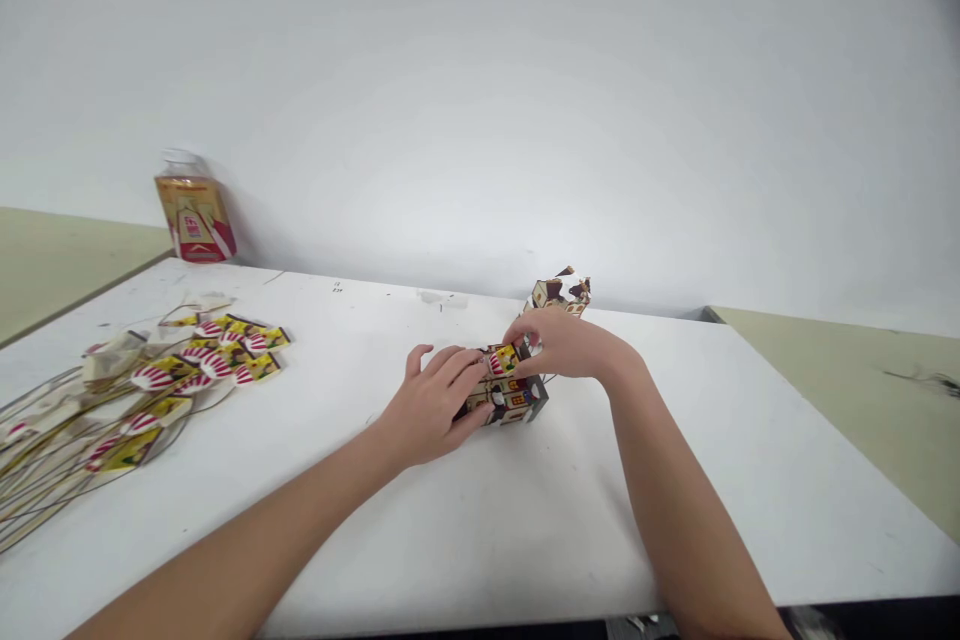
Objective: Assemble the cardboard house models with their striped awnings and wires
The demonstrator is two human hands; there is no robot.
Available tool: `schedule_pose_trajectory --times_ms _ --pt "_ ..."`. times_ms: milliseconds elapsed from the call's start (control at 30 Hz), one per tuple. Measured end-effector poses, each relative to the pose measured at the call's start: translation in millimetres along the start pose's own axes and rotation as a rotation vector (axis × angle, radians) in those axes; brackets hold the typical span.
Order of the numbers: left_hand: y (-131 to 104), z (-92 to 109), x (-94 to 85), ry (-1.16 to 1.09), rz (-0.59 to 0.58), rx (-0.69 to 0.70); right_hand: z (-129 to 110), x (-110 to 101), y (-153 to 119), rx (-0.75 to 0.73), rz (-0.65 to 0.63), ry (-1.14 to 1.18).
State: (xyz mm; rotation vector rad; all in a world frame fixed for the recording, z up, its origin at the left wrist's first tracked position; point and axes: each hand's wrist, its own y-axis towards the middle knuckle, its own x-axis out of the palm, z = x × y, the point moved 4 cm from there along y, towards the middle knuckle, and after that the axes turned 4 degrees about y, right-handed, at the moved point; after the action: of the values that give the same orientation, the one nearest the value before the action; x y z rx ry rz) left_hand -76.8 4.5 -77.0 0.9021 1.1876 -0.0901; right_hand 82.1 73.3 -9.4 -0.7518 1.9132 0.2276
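A small printed box with house-like windows (517, 402) lies on the white table, near its middle. My left hand (436, 402) is wrapped round the left end of this box. On top of the box is a small yellow, red and white card (503, 360), pinched at its right side by my right hand (551, 342). Just behind my right hand stands a cut-out printed piece (559, 292) in brown and cream, partly hidden by the hand.
Several yellow cards with red-and-white stripes and long cords (217, 360) are heaped on the table (450, 540) at the left. At the back left, a bottle with a gold and red label (196, 218) stands against the white wall.
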Motion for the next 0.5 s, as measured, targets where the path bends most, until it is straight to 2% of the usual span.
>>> schedule_pose_trajectory --times_ms 300,500 --pt "-0.5 -0.8 1.3 -0.018 -0.016 -0.019 3.9 3.6 5.5 0.043 0.008 -0.029" --pt "-0.7 0.1 1.2 -0.007 -0.038 -0.019 4.0 -2.4 -1.0 0.018 0.042 -0.029"
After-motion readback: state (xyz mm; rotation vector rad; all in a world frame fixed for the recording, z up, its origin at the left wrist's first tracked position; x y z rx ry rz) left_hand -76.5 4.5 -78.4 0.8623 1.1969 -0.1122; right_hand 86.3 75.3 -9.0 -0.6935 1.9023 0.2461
